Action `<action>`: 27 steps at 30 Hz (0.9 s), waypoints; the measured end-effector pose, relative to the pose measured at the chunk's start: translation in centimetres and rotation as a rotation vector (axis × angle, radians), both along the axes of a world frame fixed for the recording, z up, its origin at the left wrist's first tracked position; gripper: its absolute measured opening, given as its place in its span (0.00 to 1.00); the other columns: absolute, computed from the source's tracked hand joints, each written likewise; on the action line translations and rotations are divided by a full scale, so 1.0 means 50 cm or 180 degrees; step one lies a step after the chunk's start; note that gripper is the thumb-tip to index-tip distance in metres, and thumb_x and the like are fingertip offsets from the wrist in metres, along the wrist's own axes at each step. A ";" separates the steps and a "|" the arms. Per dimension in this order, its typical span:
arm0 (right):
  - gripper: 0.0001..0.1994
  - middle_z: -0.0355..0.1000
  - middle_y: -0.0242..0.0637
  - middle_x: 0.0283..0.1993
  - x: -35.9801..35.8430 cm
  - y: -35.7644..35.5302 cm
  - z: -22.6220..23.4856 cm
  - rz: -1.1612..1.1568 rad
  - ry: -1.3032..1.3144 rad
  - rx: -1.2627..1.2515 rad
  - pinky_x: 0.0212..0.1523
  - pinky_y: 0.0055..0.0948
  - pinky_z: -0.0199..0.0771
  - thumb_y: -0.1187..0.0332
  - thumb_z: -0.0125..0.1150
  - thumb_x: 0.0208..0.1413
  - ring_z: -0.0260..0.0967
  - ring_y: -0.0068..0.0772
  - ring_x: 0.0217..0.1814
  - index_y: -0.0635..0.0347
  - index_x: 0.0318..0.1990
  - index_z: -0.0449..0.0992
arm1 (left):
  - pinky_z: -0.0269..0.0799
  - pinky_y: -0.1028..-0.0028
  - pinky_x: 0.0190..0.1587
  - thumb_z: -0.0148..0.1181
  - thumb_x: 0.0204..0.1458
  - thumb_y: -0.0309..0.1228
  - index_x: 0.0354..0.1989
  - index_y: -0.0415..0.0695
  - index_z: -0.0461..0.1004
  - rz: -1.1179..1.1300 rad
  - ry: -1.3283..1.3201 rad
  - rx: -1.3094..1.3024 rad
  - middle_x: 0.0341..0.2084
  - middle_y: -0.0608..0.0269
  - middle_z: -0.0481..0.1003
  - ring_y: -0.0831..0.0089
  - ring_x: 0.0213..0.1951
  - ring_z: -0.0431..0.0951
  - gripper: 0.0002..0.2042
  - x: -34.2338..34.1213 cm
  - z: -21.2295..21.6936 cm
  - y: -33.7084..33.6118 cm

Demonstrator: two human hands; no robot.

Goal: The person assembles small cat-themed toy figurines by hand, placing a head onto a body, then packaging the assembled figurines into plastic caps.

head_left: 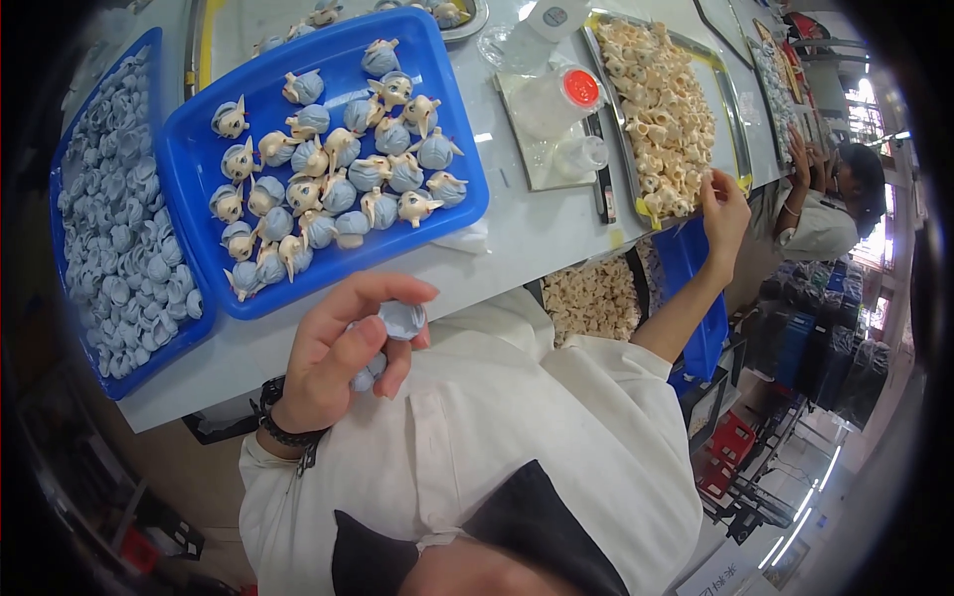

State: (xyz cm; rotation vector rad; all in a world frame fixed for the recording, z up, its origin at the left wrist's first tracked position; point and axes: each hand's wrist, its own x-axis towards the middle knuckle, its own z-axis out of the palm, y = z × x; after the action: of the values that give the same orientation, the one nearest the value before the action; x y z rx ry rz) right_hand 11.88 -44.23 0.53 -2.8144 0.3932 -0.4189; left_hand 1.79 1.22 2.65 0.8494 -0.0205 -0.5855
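My left hand (343, 343), held in front of my chest, is closed around pale blue-grey doll hair pieces. One hollow hair piece (401, 320) sits between thumb and fingers, its open side showing; another piece (370, 372) is tucked lower in the palm. My right hand (726, 214) reaches to the near right corner of a metal tray (740, 149) heaped with beige doll face pieces (661, 119). Its fingers are bent together at the edge of the heap; what they pinch, if anything, is hidden.
A blue tray (452, 214) holds assembled doll heads (338, 194). Left of it, another blue tray (204, 323) is full of loose hair pieces (119, 219). A red-capped jar (556, 104) and small bottle (581, 157) stand on a board. Another person (825, 214) works at the far right.
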 end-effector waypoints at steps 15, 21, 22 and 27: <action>0.14 0.71 0.44 0.31 -0.092 0.499 0.108 0.4370 0.1034 0.3187 0.31 0.29 0.67 0.76 0.65 0.38 0.69 0.38 0.31 0.66 0.35 0.70 | 0.57 0.86 0.22 0.46 0.54 0.46 0.40 0.38 0.66 -0.0121 -0.0730 0.0711 0.29 0.65 0.68 0.86 0.19 0.62 0.21 0.001 -0.012 -0.002; 0.13 0.71 0.41 0.28 -0.095 0.514 0.099 0.4045 0.1520 0.3532 0.29 0.27 0.66 0.70 0.63 0.43 0.68 0.34 0.28 0.67 0.35 0.71 | 0.55 0.84 0.18 0.44 0.54 0.48 0.36 0.37 0.66 -0.0255 -0.0371 0.0242 0.26 0.65 0.69 0.86 0.16 0.61 0.21 -0.001 -0.006 0.000; 0.13 0.71 0.41 0.28 -0.096 0.517 0.099 0.4055 0.1528 0.3540 0.29 0.27 0.66 0.70 0.63 0.43 0.68 0.34 0.28 0.67 0.35 0.71 | 0.55 0.83 0.18 0.43 0.54 0.47 0.36 0.37 0.66 -0.0354 -0.0378 0.0284 0.26 0.65 0.69 0.85 0.16 0.62 0.21 -0.001 -0.005 0.003; 0.12 0.69 0.42 0.34 -0.099 0.535 0.102 0.3662 0.0375 0.2974 0.31 0.26 0.66 0.73 0.63 0.41 0.68 0.33 0.33 0.66 0.36 0.74 | 0.56 0.83 0.18 0.40 0.54 0.45 0.36 0.36 0.66 -0.0242 -0.0024 0.0344 0.24 0.63 0.69 0.83 0.16 0.63 0.21 0.005 -0.001 0.004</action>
State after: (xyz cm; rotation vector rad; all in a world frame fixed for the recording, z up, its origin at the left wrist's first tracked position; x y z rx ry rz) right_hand 6.94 -17.49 5.64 -1.7214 -0.7947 0.1720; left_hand 2.03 1.43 2.61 0.9590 -0.0284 -0.6594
